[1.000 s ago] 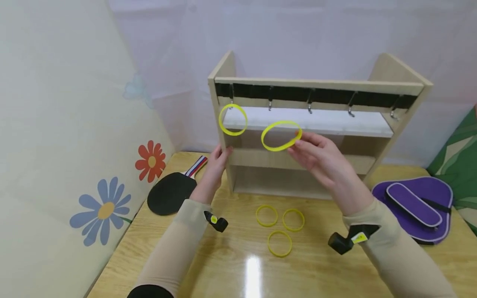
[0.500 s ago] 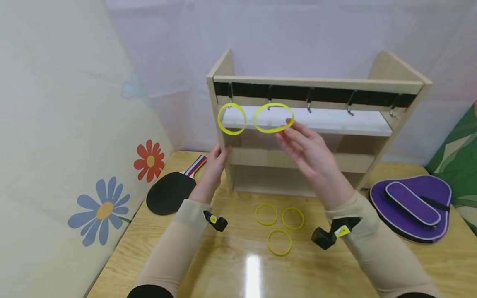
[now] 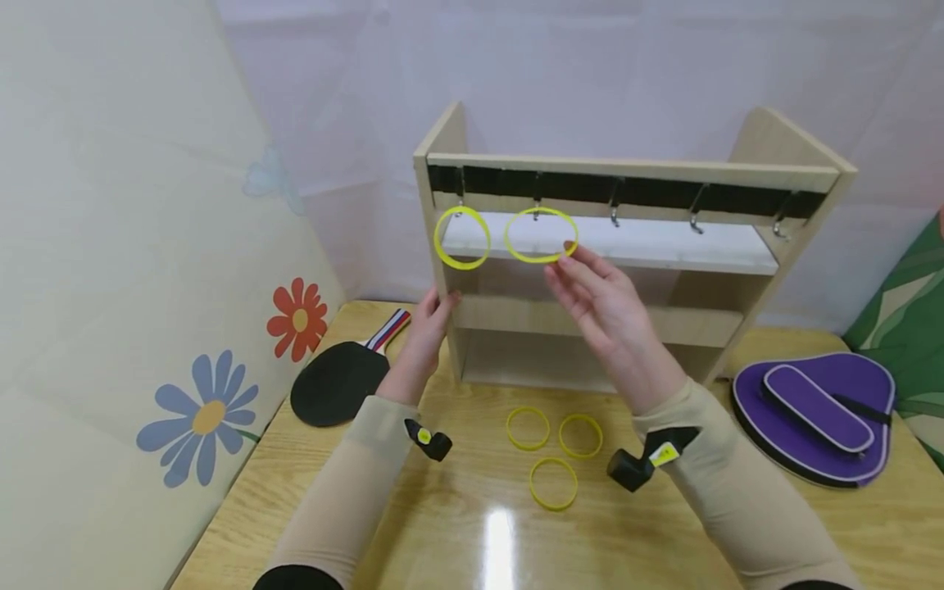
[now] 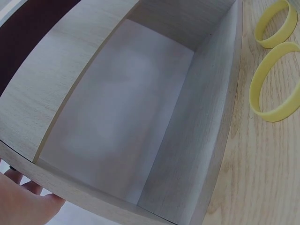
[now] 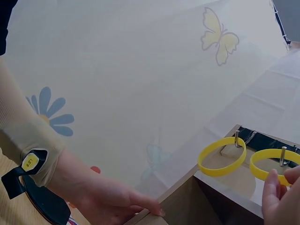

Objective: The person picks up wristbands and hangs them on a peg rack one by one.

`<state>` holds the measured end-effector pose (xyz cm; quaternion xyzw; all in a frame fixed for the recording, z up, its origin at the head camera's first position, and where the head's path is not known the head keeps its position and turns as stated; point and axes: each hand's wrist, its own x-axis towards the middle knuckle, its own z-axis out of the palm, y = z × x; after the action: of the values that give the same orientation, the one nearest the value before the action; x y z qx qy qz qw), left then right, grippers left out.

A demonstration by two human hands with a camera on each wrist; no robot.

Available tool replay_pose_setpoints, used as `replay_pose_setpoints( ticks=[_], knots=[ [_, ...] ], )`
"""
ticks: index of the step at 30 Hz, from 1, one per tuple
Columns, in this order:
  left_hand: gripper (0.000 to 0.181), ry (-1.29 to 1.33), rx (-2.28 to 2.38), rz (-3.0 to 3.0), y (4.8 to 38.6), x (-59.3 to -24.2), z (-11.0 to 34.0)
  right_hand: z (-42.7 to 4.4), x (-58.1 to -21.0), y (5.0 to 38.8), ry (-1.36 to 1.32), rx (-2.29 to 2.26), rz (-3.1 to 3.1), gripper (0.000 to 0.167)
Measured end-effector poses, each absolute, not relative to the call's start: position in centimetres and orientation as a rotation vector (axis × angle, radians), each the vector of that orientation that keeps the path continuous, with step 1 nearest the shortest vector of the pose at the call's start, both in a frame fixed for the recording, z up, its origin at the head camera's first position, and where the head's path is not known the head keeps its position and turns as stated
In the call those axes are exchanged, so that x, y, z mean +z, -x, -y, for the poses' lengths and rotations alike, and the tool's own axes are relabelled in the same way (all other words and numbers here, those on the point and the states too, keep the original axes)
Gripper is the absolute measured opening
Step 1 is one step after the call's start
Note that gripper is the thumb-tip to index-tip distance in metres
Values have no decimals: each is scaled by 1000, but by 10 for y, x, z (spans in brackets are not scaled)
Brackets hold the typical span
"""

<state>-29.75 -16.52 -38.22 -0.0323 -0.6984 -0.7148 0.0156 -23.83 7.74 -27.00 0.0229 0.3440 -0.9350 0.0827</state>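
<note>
A small wooden shelf (image 3: 509,313) has a row of metal hooks along its black front strip. My left hand (image 3: 424,338) grips the shelf's left side panel, thumb on the front edge, other fingers behind it in the left wrist view. From the leftmost hook hangs a yellow silicone wristband (image 3: 461,265). Between thumb and fingertips, my right hand (image 3: 608,319) pinches another yellow wristband (image 3: 533,260) by its lower right edge. Its upper edge is at the second hook (image 3: 537,215); the right wrist view shows that hook inside the loop. Whether the band rests on it I cannot tell.
Three more yellow wristbands (image 3: 554,508) lie on the wooden table (image 3: 457,524) in front of the shelf. At the left lies a black table tennis bat (image 3: 339,385); a purple bat case (image 3: 870,381) lies at the right. Hooks further right carry nothing.
My right hand has moved left and up with its wristband, from in front of the lower shelf area to the second hook. The left hand has stayed on the side panel.
</note>
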Motion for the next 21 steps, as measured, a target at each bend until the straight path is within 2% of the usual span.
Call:
replay_pose_setpoints(
  ticks=[5, 21],
  knots=[
    [52, 94, -2223, 2172, 297, -383, 165, -78, -274, 240, -87, -2788, -1027, 18],
    [51, 128, -2213, 2169, 298, -384, 165, -75, -283, 245, -61, -2737, -1083, 18]
  ],
)
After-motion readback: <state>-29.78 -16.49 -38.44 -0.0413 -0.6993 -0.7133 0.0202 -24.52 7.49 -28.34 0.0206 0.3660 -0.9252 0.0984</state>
